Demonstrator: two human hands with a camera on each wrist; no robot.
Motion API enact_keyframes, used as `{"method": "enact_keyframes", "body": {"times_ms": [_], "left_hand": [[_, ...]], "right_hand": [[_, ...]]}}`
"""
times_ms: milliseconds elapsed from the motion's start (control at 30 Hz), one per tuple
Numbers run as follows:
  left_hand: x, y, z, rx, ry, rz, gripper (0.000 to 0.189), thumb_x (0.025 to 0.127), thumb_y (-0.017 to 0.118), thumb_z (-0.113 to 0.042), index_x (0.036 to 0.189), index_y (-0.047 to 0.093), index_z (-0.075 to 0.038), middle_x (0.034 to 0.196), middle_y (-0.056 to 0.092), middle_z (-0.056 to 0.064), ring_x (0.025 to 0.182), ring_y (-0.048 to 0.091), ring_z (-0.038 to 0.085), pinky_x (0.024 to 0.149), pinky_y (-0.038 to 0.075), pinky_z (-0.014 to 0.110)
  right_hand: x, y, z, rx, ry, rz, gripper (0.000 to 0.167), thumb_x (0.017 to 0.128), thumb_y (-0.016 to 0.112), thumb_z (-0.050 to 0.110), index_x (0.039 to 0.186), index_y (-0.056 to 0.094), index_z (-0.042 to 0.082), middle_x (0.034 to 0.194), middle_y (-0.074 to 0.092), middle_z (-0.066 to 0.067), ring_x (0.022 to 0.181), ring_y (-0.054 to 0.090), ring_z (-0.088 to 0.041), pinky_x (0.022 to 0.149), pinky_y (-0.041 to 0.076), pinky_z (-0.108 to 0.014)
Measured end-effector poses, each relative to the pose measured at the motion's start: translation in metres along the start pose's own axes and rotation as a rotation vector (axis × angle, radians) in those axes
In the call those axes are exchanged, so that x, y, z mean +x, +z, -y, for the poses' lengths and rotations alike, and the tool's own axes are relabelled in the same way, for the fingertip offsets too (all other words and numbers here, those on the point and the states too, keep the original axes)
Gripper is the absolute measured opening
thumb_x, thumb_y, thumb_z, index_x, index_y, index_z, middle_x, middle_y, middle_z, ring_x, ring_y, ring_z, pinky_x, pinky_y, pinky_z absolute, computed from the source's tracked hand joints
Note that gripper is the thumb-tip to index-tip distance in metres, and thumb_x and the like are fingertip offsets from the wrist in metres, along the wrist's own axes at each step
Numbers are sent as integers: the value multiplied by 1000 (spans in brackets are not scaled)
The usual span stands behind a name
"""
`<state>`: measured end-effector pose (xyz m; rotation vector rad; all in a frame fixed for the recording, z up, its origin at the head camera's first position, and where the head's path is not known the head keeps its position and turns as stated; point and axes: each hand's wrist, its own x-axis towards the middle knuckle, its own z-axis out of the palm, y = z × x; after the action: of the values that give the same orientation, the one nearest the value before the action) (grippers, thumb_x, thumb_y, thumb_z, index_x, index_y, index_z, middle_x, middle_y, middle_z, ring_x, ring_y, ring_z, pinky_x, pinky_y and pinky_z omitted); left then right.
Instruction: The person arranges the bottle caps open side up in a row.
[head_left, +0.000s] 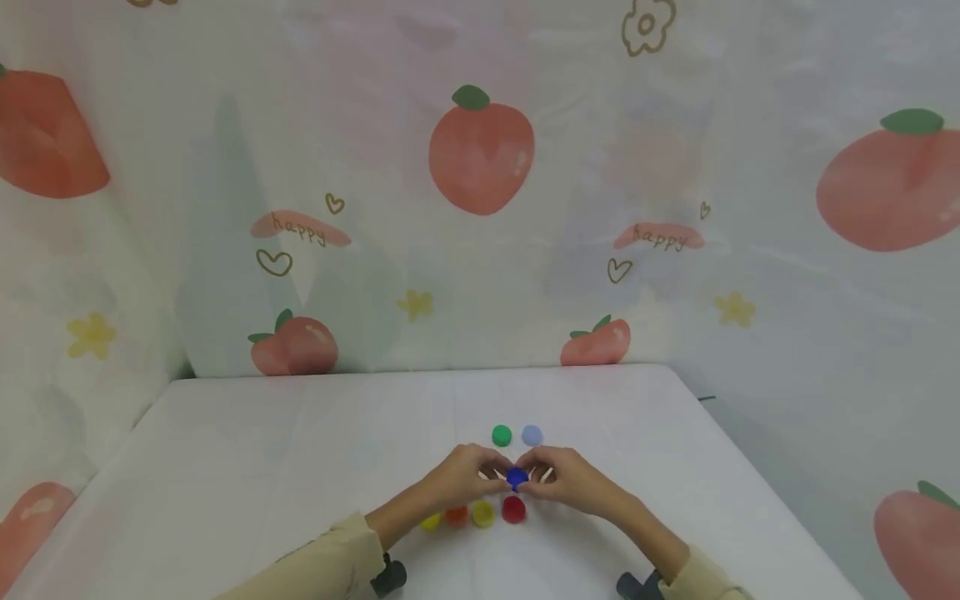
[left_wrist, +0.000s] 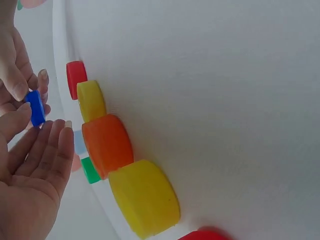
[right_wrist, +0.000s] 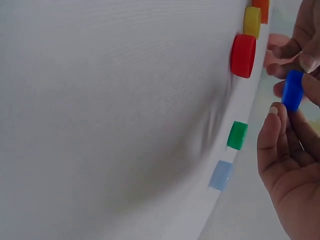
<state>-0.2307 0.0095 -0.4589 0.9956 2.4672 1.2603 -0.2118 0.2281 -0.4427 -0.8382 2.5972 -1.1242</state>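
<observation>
Both hands meet at a dark blue bottle cap (head_left: 517, 478), held up off the white table. My left hand (head_left: 467, 477) pinches its left side with thumb and fingertips. From the other side, my right hand (head_left: 564, 478) pinches it too. The right wrist view shows the blue cap (right_wrist: 293, 90) tipped on edge between the fingertips. Beyond the hands lie a green cap (head_left: 502, 435) and a light blue cap (head_left: 532, 435). On the near side sits a row with a red cap (head_left: 513, 509), a yellow cap (head_left: 482, 513), an orange cap (head_left: 456, 517) and another yellow cap (head_left: 431, 522).
The caps stand on a white-covered table (head_left: 300, 467). Another red piece (left_wrist: 206, 235) shows partly at the bottom of the left wrist view. A fruit-patterned curtain (head_left: 390, 250) hangs behind the table and along its sides.
</observation>
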Motion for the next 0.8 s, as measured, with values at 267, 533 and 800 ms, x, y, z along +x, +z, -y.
{"method": "enact_keyframes", "body": {"times_ms": [267,533,800], "left_hand": [[1,4,-1,22,61,73,26,90,64,-12,116,64,-9,103,68,-6,93,61,2,77,48,17],[2,8,-3,39,68,71,23,91,60,-5,113,64,-10,100,69,-7,98,60,3,83,47,21],[1,5,-1,103,-16,-54,19,88,66,-8,107,66,-8,91,66,-7,83,58,3,74,48,18]], "right_hand": [[-12,-5,-7,-26,26,57,26,86,69,19,108,62,7,90,61,5,80,58,-11,70,51,-25],[-21,-6,-13,-86,84,82,28,85,71,23,107,63,9,87,59,6,77,55,-10,68,50,-23],[-24,-4,-12,-67,143,126,26,84,73,22,104,62,10,85,58,6,75,55,-12,67,49,-24]]}}
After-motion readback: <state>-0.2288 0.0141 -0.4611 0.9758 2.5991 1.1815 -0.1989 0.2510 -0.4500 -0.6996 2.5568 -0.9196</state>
